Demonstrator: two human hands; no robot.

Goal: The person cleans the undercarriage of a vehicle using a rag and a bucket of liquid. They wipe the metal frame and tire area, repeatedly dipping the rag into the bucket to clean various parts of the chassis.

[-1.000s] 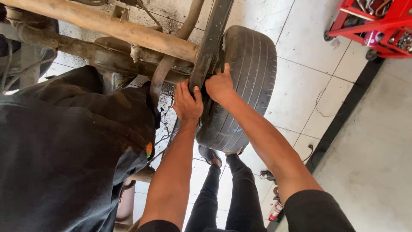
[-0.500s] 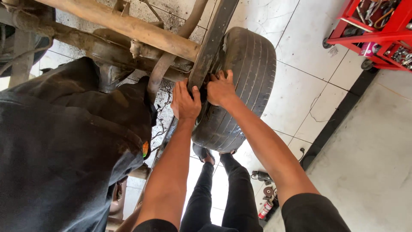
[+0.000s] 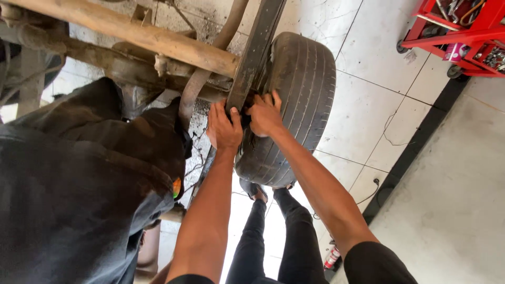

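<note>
While both arms reach up under the vehicle, I see my left hand [image 3: 223,126] pressed flat against the dark metal bar [image 3: 255,58] that runs past the inner side of the tyre [image 3: 300,105], fingers spread and lying on the bar's lower end rather than closed round anything. My right hand [image 3: 264,114] sits just beside it, fingers curled over the inner edge of the tyre where it meets the bar; whether it truly grips something behind there I cannot tell, as the fingertips are hidden. The two hands are close together, nearly touching at the thumbs.

The worn tyre hangs off the ground, its tread facing me, mounted at the end of a rusty axle tube [image 3: 131,34] that crosses the upper left of the view. A curved rusty strip [image 3: 192,100] bends down from the axle just left of my left hand.

To the left, a person in a dirty dark garment [image 3: 79,184] stands close against my left arm. Below, my own dark trouser legs [image 3: 273,236] stand on the pale tiled floor [image 3: 368,105]. A red tool trolley [image 3: 457,31] stands at the upper right, well apart from the wheel.
</note>
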